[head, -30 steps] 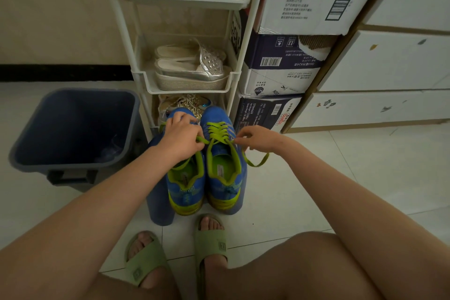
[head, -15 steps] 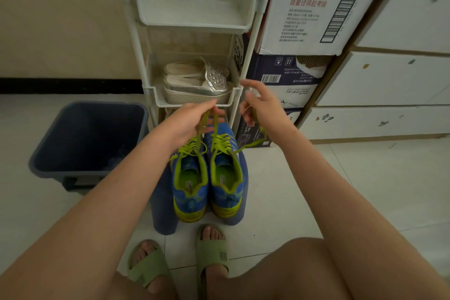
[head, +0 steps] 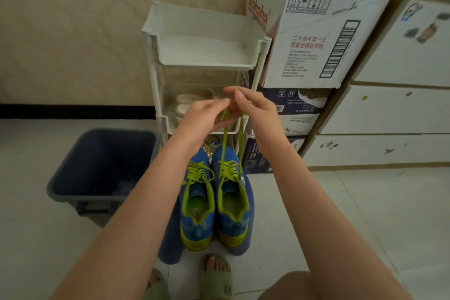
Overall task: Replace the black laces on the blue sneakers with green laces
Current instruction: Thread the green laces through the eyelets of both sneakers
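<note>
Through the head camera I see both hands raised together in front of the middle tier of a white plastic shelf rack (head: 207, 61). The left hand (head: 203, 118) has its fingers curled, and its grip pinches one end of the bright green flat lace (head: 225, 140). The right hand (head: 257, 111) meets it fingertip to fingertip, its grip closed on the other end. The two strands run down from the hands to the top of the right-side blue mesh sneaker (head: 232, 204), whose eyelets are threaded in green. The left-side blue mesh sneaker (head: 196, 204) is laced in green too, its ends lying loose over the tongue. The pair stands side by side, heels toward me, on a blue support (head: 170, 238) that I cannot make out, on the pale tiled floor (head: 341, 214). A dark blue plastic bin (head: 56, 190) sits just left of the sneakers. Printed cardboard boxes (head: 311, 39) are stacked right of the rack, beside white drawer fronts (head: 389, 109). Pale shoes (head: 185, 102) lie on the rack's middle tier behind the hands. A green slide sandal (head: 216, 280) shows at the bottom edge.
</note>
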